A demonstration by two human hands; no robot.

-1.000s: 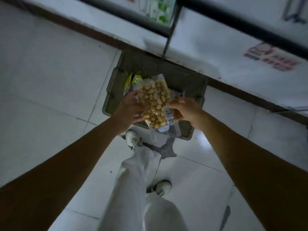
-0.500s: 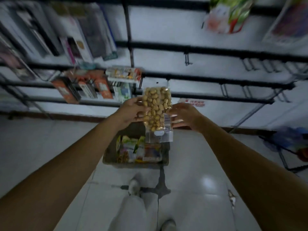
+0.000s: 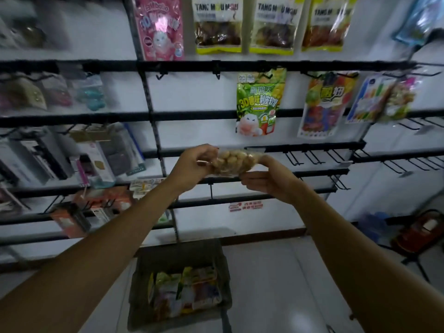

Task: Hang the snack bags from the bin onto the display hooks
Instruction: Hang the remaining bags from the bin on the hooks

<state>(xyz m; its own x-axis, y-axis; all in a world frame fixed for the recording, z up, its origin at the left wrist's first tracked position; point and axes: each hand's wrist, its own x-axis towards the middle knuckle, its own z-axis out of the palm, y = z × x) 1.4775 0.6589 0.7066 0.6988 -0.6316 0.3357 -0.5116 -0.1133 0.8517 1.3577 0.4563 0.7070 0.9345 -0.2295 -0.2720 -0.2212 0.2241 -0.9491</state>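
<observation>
We face a white wall crossed by black display rails (image 3: 240,66) with hooks, above a pale tiled floor. At the centre of the view we hold a clear bag of pale nuts (image 3: 231,162) lying flat, sideways, up in front of the rails. Our left hand (image 3: 192,164) has its fingers curled closed around the bag's left end; our right hand (image 3: 266,181) pinches the right end from below, fingers closed on it. Just past the bag at 2 o'clock a row of bare hooks (image 3: 312,156) juts from a rail. At 1 o'clock hangs a green candy bag (image 3: 259,102), with a multicoloured bag (image 3: 324,104) further right. At 12 o'clock, along the top, hang yellow-edged bags (image 3: 217,25) and a pink bag (image 3: 158,27). At 9 o'clock the hanging goods are blurred. At 6 o'clock, on the floor against the wall, sits a grey bin (image 3: 177,251) with more snack bags (image 3: 185,292) inside
</observation>
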